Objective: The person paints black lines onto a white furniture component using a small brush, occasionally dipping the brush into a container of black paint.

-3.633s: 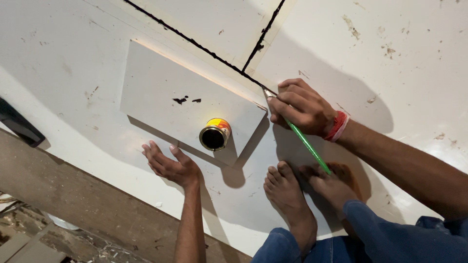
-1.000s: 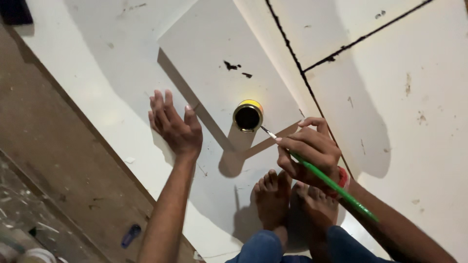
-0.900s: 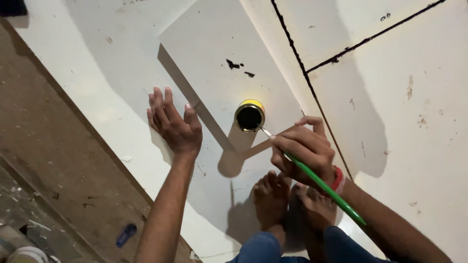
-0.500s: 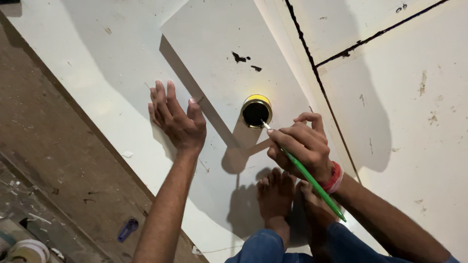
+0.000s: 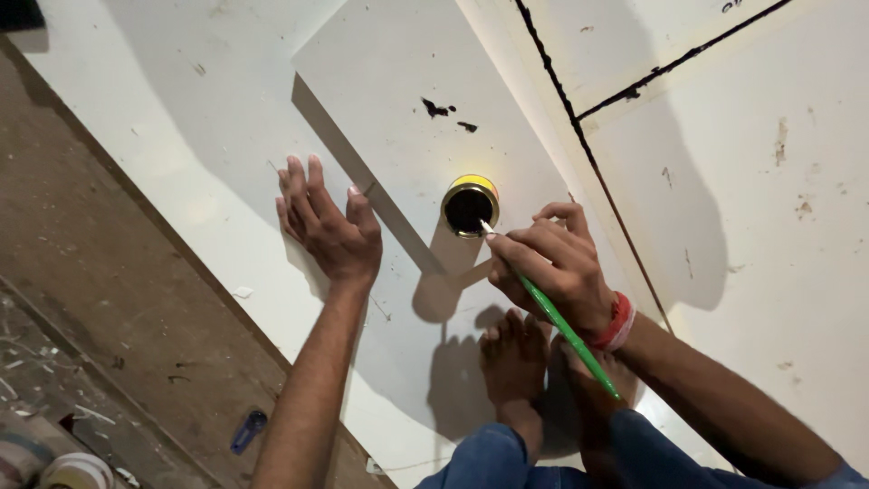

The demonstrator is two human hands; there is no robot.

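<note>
My right hand (image 5: 554,270) grips a thin green-handled brush (image 5: 572,335), its tip at the rim of a small open yellow can (image 5: 470,206) of black paint. The can stands on a loose white board (image 5: 425,118) that lies on the white floor panels. Flat on the white surface, fingers spread, my left hand (image 5: 328,225) rests just left of that board's edge and holds nothing. Two black paint spots (image 5: 444,110) mark the board above the can. My bare feet (image 5: 516,362) are below the right hand.
Black painted lines (image 5: 579,136) run along the seams of the white panels on the right. To the left lies a brown floor strip (image 5: 109,299) with debris, a small blue object (image 5: 246,430) and tape rolls (image 5: 72,471) in the bottom left corner.
My right hand has brought the brush from a black seam line to the mouth of the paint can. The view has swung round; my left hand stays flat on the surface.
</note>
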